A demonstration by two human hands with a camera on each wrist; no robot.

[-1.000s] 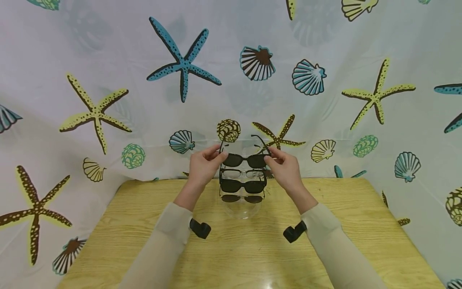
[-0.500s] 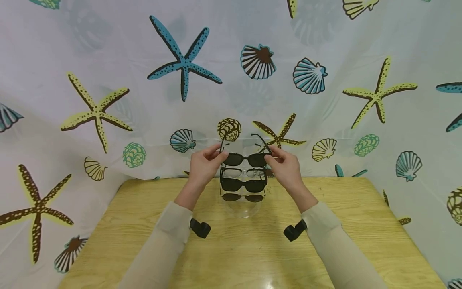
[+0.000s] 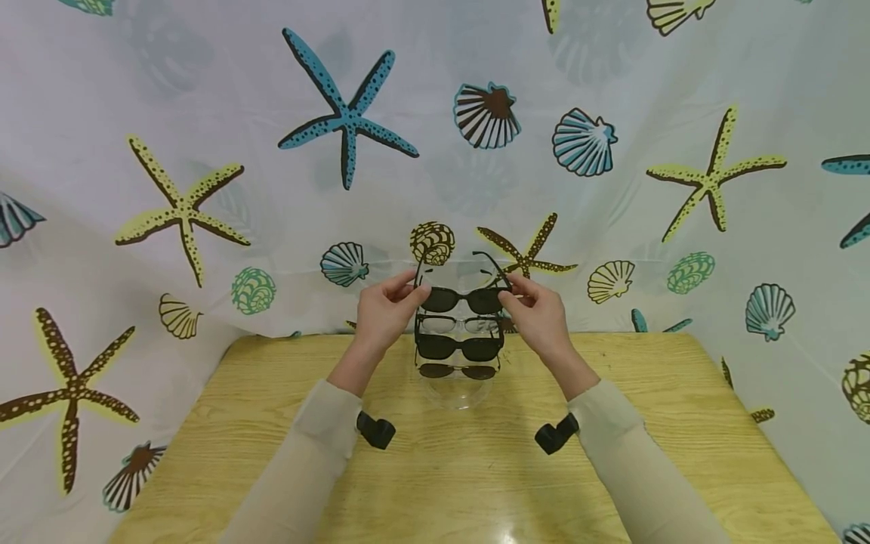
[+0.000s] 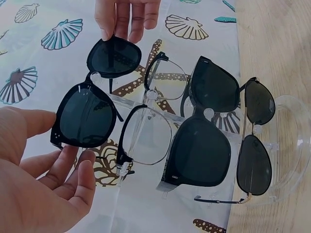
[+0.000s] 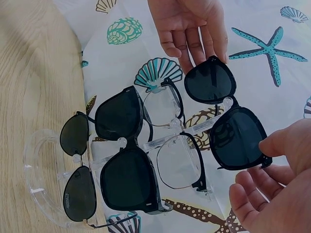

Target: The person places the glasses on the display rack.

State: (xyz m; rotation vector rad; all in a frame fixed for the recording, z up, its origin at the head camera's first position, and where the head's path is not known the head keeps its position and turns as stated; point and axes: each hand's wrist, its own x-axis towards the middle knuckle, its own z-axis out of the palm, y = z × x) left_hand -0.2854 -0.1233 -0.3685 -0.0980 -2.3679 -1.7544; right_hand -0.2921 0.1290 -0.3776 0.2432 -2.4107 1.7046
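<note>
My left hand (image 3: pixel 384 313) and right hand (image 3: pixel 540 313) hold black-framed sunglasses (image 3: pixel 442 300) at their two outer corners, thumbs on the front and fingers behind. These sunglasses sit at the top of a clear display stand (image 3: pixel 459 401), temples pointing back toward the cloth. In the left wrist view, the bridge of the sunglasses lies right at the stand's clear round nose knob (image 4: pixel 96 77). Lower on the stand come clear-lensed eyeglasses (image 4: pixel 146 138) with dark brows, then thick black sunglasses (image 5: pixel 127 179). Lowest are thin metal-framed sunglasses (image 5: pixel 79 194) with dark lenses.
The stand's rounded clear base rests on a wooden table (image 3: pixel 285 446). Behind and at both sides hangs a white cloth (image 3: pixel 476 45) printed with starfish and shells. A small black camera (image 3: pixel 376 431) is strapped to each wrist over light sleeves.
Both hands keep hold of the top sunglasses, almost still. Only a slight shift of the head view shows.
</note>
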